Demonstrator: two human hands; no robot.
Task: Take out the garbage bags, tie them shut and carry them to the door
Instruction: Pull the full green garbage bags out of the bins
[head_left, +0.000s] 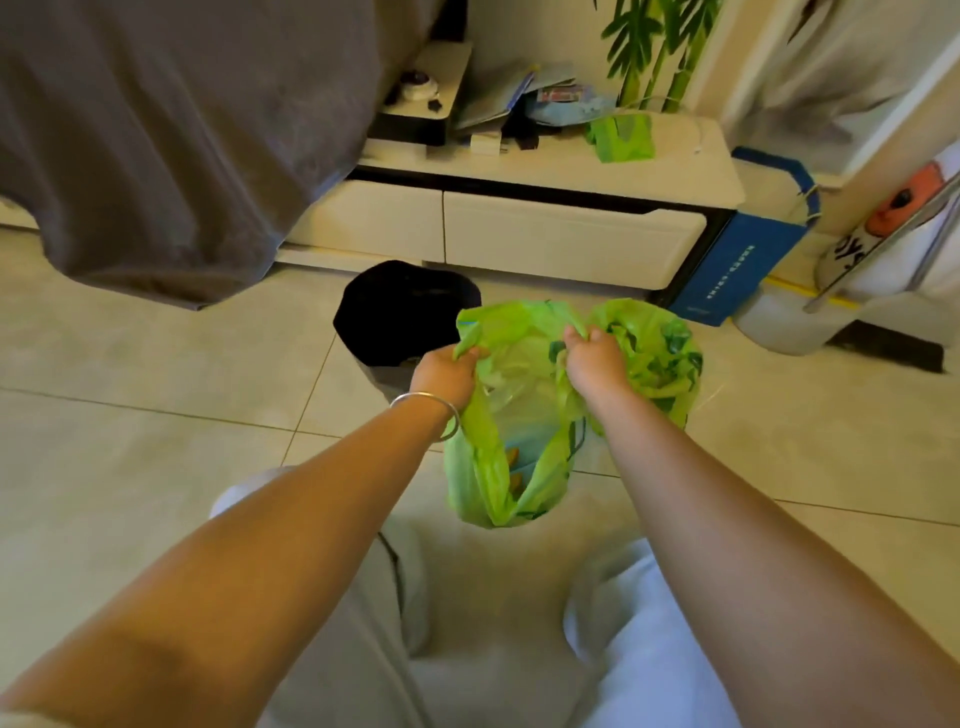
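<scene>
A translucent green garbage bag (519, 415) hangs over the tiled floor, its mouth still spread between my hands. My left hand (445, 375), with a silver bangle on the wrist, grips the bag's left rim. My right hand (594, 364) pinches the rim on the right side. Scraps show through the bag's lower part. Just behind my left hand stands a small bin (402, 317) with a dark inside.
A low white cabinet (571, 239) with drawers runs behind the bin, cluttered with papers and a green tissue pack (621, 136). A blue paper bag (748, 260) leans at its right end. A grey cloth (171, 135) hangs at the left. My knees fill the foreground.
</scene>
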